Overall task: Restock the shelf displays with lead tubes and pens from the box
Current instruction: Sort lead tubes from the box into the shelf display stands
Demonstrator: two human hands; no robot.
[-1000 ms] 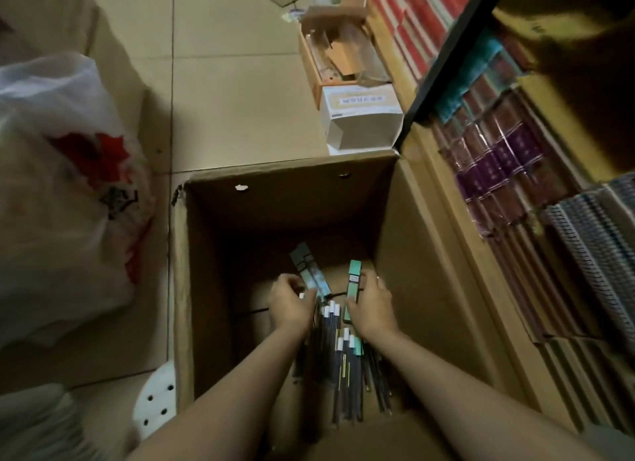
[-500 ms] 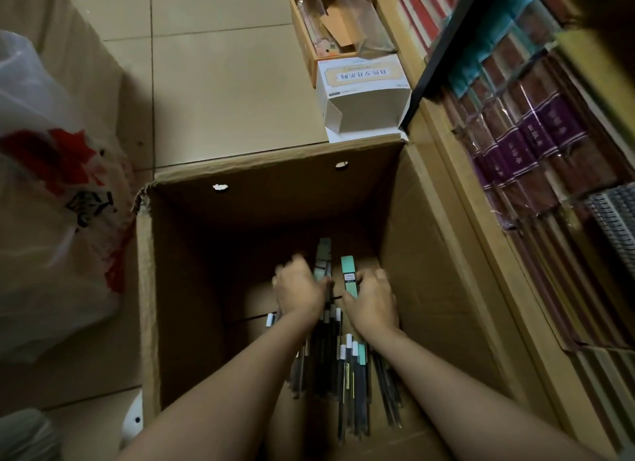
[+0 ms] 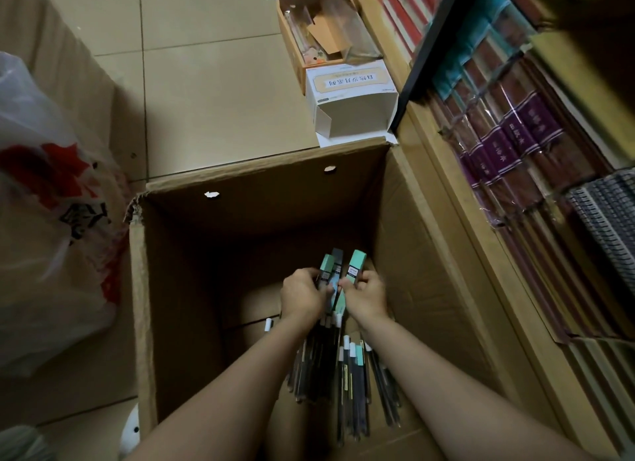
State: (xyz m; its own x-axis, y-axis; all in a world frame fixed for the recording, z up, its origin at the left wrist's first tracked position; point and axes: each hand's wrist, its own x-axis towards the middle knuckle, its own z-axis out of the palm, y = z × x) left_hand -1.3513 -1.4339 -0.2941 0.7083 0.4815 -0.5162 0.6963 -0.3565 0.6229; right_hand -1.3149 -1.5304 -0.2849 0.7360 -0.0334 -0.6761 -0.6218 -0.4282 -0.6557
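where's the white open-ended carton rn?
Head view, upper centre-right: the white carton lies on the floor tiles just beyond the big cardboard box's far right corner, against the shelf base, in front of a small brown box.

The scene is viewed from a single head-worn wide-angle camera, aimed steeply down into an open cardboard box [image 3: 206, 288] at centre frame.
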